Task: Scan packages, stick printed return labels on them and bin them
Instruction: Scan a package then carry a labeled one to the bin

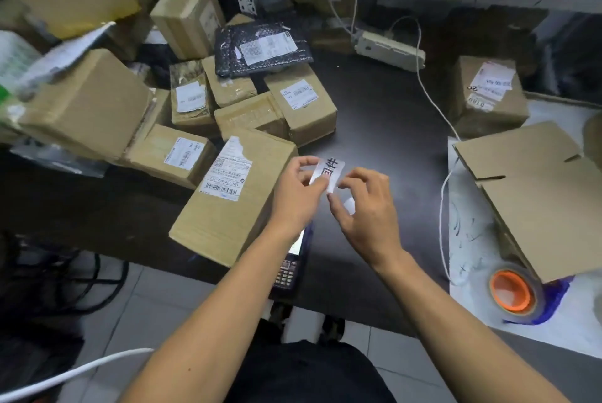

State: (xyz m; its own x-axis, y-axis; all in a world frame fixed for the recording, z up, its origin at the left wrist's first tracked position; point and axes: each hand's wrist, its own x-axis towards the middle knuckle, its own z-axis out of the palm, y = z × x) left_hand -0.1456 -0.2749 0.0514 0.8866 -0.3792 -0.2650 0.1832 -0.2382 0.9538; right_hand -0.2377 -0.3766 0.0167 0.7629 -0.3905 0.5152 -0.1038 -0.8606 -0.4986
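Head view, frame centre: both hands hold a printed label (327,173) over the dark table (374,116). Left hand (298,194) pinches its left edge; right hand (366,207) pinches the lower right corner, probably peeling backing. Nearest package (233,194) lies just left of the left hand, long axis running lower left to upper right, so that hand is nearer.

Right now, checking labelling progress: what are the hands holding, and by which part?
Both hands pinch one printed label: left hand at its left edge, right hand at its lower right corner.
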